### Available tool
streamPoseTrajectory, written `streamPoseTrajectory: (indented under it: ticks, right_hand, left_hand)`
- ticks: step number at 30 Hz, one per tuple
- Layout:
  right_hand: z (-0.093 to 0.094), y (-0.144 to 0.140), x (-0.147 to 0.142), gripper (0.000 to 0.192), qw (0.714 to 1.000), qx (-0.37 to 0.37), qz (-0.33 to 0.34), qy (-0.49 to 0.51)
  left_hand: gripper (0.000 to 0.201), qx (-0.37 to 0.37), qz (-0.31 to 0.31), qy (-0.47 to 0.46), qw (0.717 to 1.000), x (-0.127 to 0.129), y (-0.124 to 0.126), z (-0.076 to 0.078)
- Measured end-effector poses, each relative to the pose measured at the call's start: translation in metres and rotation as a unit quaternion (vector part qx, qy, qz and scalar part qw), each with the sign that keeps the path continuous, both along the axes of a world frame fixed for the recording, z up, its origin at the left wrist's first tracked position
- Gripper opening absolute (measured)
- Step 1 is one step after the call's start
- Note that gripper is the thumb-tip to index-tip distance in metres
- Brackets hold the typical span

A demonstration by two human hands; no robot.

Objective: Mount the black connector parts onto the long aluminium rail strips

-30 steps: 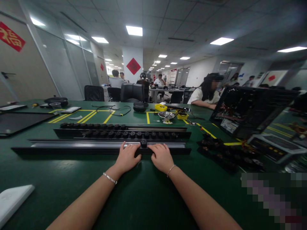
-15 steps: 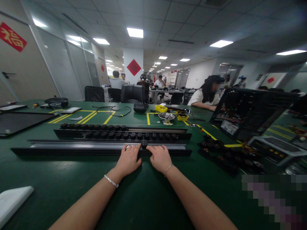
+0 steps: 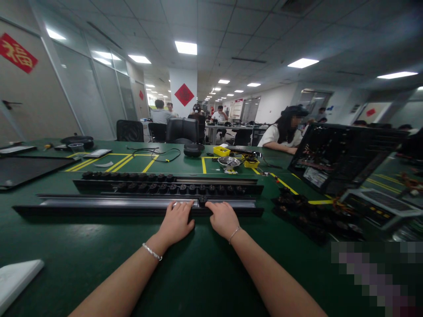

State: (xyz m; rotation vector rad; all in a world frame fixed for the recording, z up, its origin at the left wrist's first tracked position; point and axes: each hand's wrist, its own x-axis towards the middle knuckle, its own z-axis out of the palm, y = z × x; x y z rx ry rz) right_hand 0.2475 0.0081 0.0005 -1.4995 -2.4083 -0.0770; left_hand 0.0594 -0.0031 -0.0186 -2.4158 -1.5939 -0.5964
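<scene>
Both hands lie flat, fingers spread, on the long black rail near the bench's front edge: left hand and right hand flank a small black knob, grasping nothing.

Our forearms stretch forward, bare, converging. Our left hand lies palm down, fingers extended, thin bracelet at wrist. Our right hand lies palm down just beside it, fingers curled forward, bracelet at wrist.
</scene>
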Motion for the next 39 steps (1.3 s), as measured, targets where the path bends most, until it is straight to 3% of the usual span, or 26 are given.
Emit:
streamPoseTrajectory:
  ticks: [39]
  right_hand:
    - [-0.0013,-0.0013,0.0071,0.050,1.000,-0.014,0.002,0.015]
  left_hand:
    - [0.056,-0.012,0.006,0.001,1.000,-0.0011,-0.0002,0.0011]
